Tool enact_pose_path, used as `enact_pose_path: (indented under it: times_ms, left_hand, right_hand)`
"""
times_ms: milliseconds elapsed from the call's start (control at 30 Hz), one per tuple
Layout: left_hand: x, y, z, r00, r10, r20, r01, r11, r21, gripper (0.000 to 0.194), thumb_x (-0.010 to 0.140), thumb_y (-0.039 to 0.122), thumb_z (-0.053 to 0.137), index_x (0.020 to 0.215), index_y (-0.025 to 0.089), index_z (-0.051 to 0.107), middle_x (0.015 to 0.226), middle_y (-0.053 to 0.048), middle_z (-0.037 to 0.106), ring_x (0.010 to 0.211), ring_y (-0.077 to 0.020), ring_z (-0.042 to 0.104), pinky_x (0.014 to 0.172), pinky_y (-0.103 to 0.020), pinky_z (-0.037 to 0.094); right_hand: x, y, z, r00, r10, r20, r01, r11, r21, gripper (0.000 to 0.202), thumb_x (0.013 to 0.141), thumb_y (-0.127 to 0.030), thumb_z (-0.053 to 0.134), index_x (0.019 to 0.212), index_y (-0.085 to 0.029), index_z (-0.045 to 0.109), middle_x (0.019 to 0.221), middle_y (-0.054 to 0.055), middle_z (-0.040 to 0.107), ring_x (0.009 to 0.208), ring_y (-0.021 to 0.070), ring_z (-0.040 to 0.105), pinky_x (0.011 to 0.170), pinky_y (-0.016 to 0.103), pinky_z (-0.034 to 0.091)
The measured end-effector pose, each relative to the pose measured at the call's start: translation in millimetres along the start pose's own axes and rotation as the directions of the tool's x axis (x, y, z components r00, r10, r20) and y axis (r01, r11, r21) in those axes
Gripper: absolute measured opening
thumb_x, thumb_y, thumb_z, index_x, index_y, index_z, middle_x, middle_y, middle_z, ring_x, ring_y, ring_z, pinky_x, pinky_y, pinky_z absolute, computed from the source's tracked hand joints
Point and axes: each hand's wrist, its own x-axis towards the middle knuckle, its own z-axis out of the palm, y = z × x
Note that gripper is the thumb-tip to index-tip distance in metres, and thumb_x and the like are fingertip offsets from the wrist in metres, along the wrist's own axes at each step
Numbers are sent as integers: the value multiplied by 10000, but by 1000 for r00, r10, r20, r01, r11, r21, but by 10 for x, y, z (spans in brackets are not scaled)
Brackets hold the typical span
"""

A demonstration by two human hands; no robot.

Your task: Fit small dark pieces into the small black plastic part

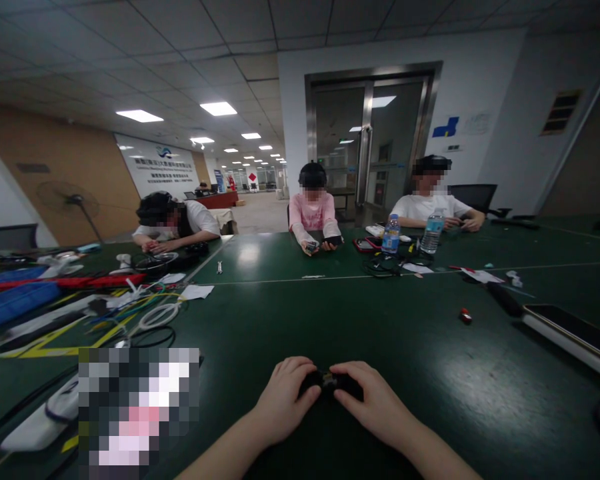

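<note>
Head view: left grip [291,392] and right grip [373,397] hold a black object [329,381] at a green table [290,317], glass doors [339,143] beyond.

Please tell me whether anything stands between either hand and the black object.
Nothing visible does: the left hand and right hand hold the black object from opposite sides. The small red item lies apart on the table, farther off to the right.

Your left hand [286,395] and right hand [374,400] face each other, fingers [295,365] curled, tips just apart; each thumb [309,401] bends in nearer you than its fingers, forearms [235,443] splayed behind.
</note>
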Motion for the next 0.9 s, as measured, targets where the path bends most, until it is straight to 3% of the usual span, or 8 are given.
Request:
enact_pose_path:
  times_ms: [600, 900]
  left_hand:
    - [8, 13, 7, 1000, 14, -13, -14, 1000, 10, 284, 847, 310, 507, 1109, 217, 561, 1159, -67, 563, 1102, -232, 480, 966, -402, 369]
    - [-11, 50, -26, 1000, 7, 12, -7, 1000, -2, 372, 809, 326, 559, 1159, 207, 531, 1192, -76, 543, 1128, -243, 459, 983, -409, 352]
  right_hand:
    - [11, -21, 10, 1000, -22, 2, 22, 999, -24, 328, 834, -382, 516, 1131, -276, 611, 1174, 55, 607, 1112, 231, 522, 965, 391, 382]
    - [26, -40, 1, 999, -37, 25, 38, 999, -25, 241, 798, -318, 580, 1026, -296, 657, 1118, 29, 638, 1082, 227, 536, 951, 399, 384]
